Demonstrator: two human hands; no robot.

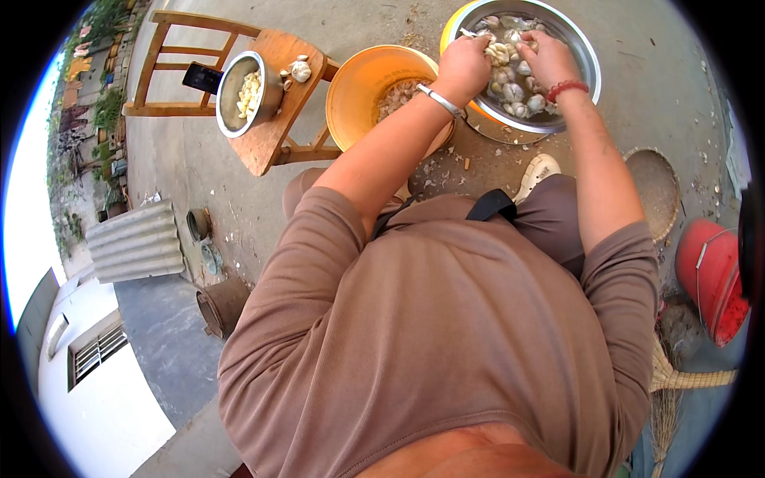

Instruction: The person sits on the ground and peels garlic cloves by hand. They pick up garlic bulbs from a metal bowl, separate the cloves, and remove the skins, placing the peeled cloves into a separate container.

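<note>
Over a metal basin (591,71) of water and garlic bulbs (513,92), both my hands are at work. My left hand (466,67), wearing a silver bangle, grips a partly peeled garlic bulb (498,54) with pale cloves showing. Close to its right side is my right hand (551,61), with a red bead bracelet at the wrist; its fingers are bent, and whether they pinch anything is unclear. An orange bucket (352,89) beside the basin has garlic skins (399,98) at the bottom, partly hidden by my left forearm.
A wooden chair (257,146) on the left bears a steel bowl (272,89) of peeled cloves, loose garlic (300,70) and a phone (202,77). To the right are a woven tray (652,191), a red bucket (705,263) and a straw broom (663,418). Skin scraps litter the concrete.
</note>
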